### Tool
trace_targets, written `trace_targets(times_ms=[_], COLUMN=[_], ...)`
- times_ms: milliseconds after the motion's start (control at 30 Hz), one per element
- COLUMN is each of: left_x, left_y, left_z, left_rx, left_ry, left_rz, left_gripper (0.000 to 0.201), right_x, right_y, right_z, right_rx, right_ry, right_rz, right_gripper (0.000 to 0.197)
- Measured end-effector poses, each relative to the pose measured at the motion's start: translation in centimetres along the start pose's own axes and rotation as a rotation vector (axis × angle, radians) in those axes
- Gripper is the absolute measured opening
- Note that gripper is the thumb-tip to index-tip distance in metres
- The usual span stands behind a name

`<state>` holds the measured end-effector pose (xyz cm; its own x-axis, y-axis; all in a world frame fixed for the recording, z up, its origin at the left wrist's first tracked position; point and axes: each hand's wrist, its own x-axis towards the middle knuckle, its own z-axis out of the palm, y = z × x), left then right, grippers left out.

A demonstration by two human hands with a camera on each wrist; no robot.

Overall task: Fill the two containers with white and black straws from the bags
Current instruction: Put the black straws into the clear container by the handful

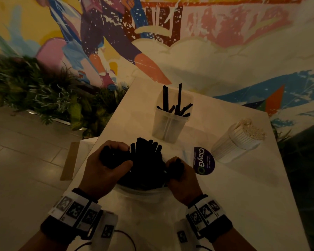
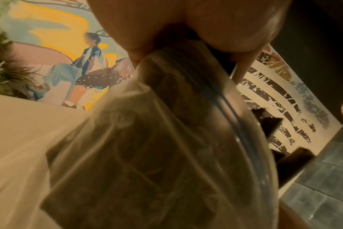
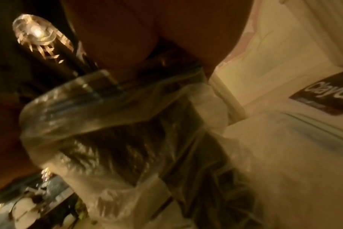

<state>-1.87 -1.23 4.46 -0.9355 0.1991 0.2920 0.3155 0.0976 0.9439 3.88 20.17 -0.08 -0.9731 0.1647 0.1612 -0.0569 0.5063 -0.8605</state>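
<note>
A clear zip bag (image 1: 149, 198) full of black straws (image 1: 147, 153) lies on the white table (image 1: 243, 187) right in front of me. My left hand (image 1: 109, 160) grips the left side of the bag's mouth with a bunch of straws in it. My right hand (image 1: 178, 171) grips the right side with a smaller bunch. The wrist views show the bag (image 2: 166, 139) (image 3: 127, 131) running up into curled fingers (image 2: 186, 23) (image 3: 137, 38). Beyond stands a clear container (image 1: 169, 124) holding a few black straws. A round container (image 1: 237, 142) packed with white straws stands to its right.
A purple ClayGo sticker (image 1: 203, 160) is on the table by my right hand, and a flat clear bag (image 3: 294, 139) lies beside it. The table's left edge drops to a tiled floor with a cardboard piece (image 1: 69, 160). Plants (image 1: 34, 95) and a painted wall stand behind.
</note>
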Motion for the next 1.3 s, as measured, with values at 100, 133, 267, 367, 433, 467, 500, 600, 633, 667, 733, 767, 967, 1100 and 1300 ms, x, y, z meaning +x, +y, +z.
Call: trace_targets(times_ms=[100, 133, 267, 367, 433, 467, 500, 600, 633, 667, 733, 767, 967, 1100, 1300], left_x=[-0.1, -0.1, 0.0, 0.2, 0.2, 0.3, 0.3, 0.6, 0.7, 0.7, 0.7, 0.7, 1.0, 0.9, 0.9], left_y=[-0.2, -0.1, 0.3, 0.3, 0.3, 0.2, 0.2, 0.3, 0.3, 0.3, 0.4, 0.4, 0.0, -0.2, -0.4], left_z=[0.0, 0.0, 0.4, 0.5, 0.4, 0.3, 0.3, 0.3, 0.3, 0.4, 0.3, 0.3, 0.4, 0.0, -0.1], left_rx=[-0.003, 0.006, 0.06, 0.09, 0.083, 0.083, 0.085, 0.13, 0.133, 0.136, 0.12, 0.111, 0.118, 0.04, 0.031], left_ry=[-0.02, -0.025, -0.019, -0.013, -0.007, -0.004, -0.004, -0.001, 0.0, 0.002, -0.003, -0.01, -0.007, -0.018, -0.005], left_rz=[-0.032, -0.037, -0.02, -0.011, -0.02, -0.026, -0.025, -0.018, -0.024, -0.027, -0.026, -0.024, -0.016, 0.005, -0.016], left_gripper=[0.031, 0.031, 0.032, 0.032, 0.033, 0.033, 0.033, 0.03, 0.029, 0.029, 0.031, 0.032, 0.031, 0.035, 0.035], right_x=[-0.4, -0.5, -0.5, -0.2, 0.2, 0.4, 0.6, 1.4, 1.6, 1.8, 2.1, 2.3, 4.5, 7.9, 13.9], right_y=[1.0, 1.2, 1.5, 0.2, -1.3, -2.1, -3.0, -5.3, -5.8, -6.4, -7.6, -8.3, -12.7, -14.1, -14.5], right_z=[0.2, 0.2, 0.2, -0.1, -0.8, -1.3, -1.9, -3.4, -3.8, -4.3, -5.2, -5.8, -9.4, -10.9, -10.9], right_rx=[-0.028, -0.007, 0.027, 0.226, 0.331, 0.349, 0.364, 0.419, 0.452, 0.505, 0.618, 0.658, 0.753, 0.648, 0.639], right_ry=[0.054, 0.054, 0.017, 0.047, 0.094, 0.116, 0.131, 0.16, 0.17, 0.177, 0.188, 0.186, 0.132, 0.248, 0.469], right_rz=[-0.019, -0.015, 0.01, 0.098, 0.116, 0.106, 0.085, 0.041, 0.048, 0.05, 0.038, 0.022, -0.262, -0.462, -0.572], right_gripper=[0.019, 0.019, 0.015, 0.015, 0.022, 0.029, 0.035, 0.031, 0.028, 0.022, 0.015, 0.015, 0.02, 0.033, 0.032])
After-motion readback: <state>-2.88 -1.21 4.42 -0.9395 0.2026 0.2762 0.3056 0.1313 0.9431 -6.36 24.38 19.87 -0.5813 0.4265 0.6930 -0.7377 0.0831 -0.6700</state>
